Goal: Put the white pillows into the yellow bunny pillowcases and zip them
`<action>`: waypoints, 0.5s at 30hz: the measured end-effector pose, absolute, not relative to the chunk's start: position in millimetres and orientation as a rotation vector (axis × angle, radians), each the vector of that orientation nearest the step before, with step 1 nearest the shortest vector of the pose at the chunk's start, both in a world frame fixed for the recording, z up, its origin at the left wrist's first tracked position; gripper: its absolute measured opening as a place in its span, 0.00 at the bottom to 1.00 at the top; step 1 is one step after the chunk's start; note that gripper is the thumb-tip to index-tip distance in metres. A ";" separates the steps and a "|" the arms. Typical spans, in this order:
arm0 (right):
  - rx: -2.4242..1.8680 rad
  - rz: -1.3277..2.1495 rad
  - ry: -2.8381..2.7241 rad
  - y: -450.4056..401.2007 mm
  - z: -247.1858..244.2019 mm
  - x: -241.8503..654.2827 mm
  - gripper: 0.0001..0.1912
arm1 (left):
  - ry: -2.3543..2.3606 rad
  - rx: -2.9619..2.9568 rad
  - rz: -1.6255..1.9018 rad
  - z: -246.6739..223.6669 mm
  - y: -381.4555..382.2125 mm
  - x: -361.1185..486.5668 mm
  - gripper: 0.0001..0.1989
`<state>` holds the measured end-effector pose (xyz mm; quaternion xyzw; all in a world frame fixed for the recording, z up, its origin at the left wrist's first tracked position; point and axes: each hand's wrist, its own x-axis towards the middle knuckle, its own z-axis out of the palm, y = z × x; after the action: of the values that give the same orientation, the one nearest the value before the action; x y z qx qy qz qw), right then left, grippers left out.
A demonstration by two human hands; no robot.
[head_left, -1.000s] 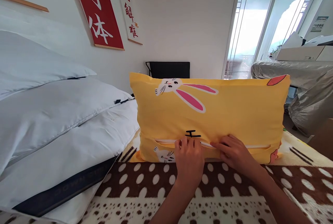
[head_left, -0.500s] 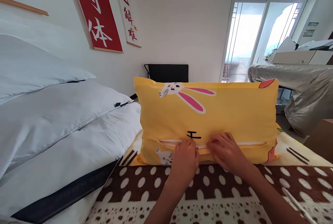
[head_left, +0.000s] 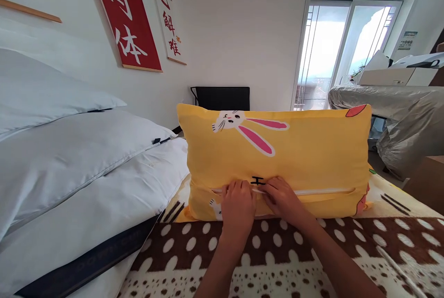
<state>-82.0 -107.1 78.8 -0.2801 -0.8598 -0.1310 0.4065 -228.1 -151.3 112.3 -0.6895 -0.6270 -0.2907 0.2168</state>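
Pillow (head_left: 305,150) upright on blanket (head_left: 166,245) at 12 o'clock from my hands, left hand (head_left: 238,203) curled over its low white seam (head_left: 321,191), right hand (head_left: 282,198) at left's 3 o'clock, fingers bent there, can't tell if either pinches it.

The red scroll (head_left: 138,21) shows "体", the white scroll (head_left: 172,34) "解难", the dark band (head_left: 65,270) blurred "DOWN"; the pillow (head_left: 312,150) has a sign like "H".

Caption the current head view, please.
Left hand and right hand at the slit in a yellow rabbit-print pillow, beside white pillows.
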 end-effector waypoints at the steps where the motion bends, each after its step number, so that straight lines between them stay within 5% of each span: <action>1: -0.717 -0.334 -2.153 -107.3 78.5 -82.0 0.10 | -1.749 -1.870 -0.791 114.4 -152.8 -230.4 0.07; 15: -0.693 -0.539 -2.274 -114.9 81.6 -86.2 0.18 | -1.504 -1.764 -0.652 104.5 -148.7 -270.5 0.08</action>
<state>-86.2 -114.9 81.6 -0.2670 -0.8757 -0.2075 0.3447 -270.5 -148.7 104.5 -0.6838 -0.5830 -0.2528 0.3586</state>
